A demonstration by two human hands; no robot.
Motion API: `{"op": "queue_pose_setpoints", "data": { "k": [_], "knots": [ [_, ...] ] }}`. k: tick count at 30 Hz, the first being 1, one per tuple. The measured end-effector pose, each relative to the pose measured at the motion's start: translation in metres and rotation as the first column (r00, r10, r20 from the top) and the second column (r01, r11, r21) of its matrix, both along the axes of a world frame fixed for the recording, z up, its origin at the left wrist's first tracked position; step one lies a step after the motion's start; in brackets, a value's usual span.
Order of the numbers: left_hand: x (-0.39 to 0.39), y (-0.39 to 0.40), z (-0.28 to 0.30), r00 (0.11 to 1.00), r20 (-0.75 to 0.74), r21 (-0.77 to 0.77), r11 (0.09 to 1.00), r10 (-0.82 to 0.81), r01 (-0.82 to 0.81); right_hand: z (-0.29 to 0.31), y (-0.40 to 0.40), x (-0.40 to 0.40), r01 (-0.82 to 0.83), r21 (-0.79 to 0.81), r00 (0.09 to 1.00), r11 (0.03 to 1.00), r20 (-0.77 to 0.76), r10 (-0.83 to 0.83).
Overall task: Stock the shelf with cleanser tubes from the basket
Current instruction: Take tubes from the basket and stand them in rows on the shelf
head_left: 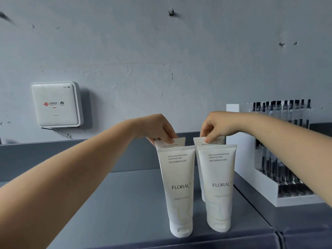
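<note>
Bare shelf (116, 203) lies open left of the tubes (180, 191). On the right, a rack (269, 177) stands close beside them, leaving a narrow gap. The wall (161, 69) closes the back.

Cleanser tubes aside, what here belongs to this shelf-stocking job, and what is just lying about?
Part of the job:
front tubes
rear tubes
left hand
right hand
shelf

Just there:
wifi box
display rack of dark bottles

One view is given, taken from the head. The grey shelf (125, 203) is seen from close up, low in the frame, and the wall (161, 51) is faced straight ahead.
</note>
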State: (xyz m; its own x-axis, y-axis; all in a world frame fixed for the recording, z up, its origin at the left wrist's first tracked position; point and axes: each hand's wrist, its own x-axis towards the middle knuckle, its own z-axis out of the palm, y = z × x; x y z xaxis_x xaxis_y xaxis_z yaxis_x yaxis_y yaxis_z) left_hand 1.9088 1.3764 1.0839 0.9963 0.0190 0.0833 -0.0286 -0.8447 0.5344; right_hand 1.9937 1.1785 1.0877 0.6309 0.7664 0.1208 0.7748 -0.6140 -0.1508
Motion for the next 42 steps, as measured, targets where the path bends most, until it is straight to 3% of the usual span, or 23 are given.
{"op": "queue_pose_setpoints", "data": {
  "k": [7,15,18,22,25,30,35,39,42],
  "knots": [
    [-0.006,-0.003,0.000,0.997,-0.039,0.003,0.997,-0.074,0.074,-0.002,-0.001,-0.004,0.040,0.014,0.999,0.999,0.007,-0.041],
    [-0.011,-0.014,-0.004,0.999,0.054,0.108,0.994,-0.004,-0.002,-0.003,-0.001,-0.014,0.080,-0.013,0.993,0.997,0.083,-0.079],
    [-0.014,-0.017,-0.003,0.995,0.098,0.128,0.992,0.005,-0.018,0.002,-0.004,-0.020,0.097,0.098,0.986,0.990,0.124,-0.109],
    [-0.024,-0.016,0.007,0.953,0.298,0.086,0.993,0.057,-0.086,0.014,-0.014,-0.038,0.100,0.292,0.938,0.951,0.290,-0.187],
    [-0.041,-0.025,0.010,0.816,0.571,0.086,0.983,0.084,-0.162,0.013,-0.024,-0.062,0.077,0.412,0.855,0.908,0.442,-0.273],
    [-0.077,-0.061,-0.003,0.678,0.734,0.285,0.922,-0.034,-0.263,-0.002,-0.050,-0.102,0.081,0.431,0.749,0.899,0.568,-0.340],
    [-0.101,-0.118,-0.035,0.645,0.740,0.436,0.867,-0.191,-0.243,-0.031,-0.103,-0.126,0.138,0.368,0.752,0.920,0.566,-0.339],
    [-0.106,-0.182,-0.081,0.760,0.597,0.498,0.861,-0.255,-0.102,-0.082,-0.160,-0.135,0.249,0.240,0.822,0.938,0.461,-0.336],
    [-0.102,-0.230,-0.136,0.839,0.430,0.596,0.803,-0.335,0.015,-0.141,-0.211,-0.142,0.341,0.106,0.856,0.934,0.375,-0.355]
  ]
}}
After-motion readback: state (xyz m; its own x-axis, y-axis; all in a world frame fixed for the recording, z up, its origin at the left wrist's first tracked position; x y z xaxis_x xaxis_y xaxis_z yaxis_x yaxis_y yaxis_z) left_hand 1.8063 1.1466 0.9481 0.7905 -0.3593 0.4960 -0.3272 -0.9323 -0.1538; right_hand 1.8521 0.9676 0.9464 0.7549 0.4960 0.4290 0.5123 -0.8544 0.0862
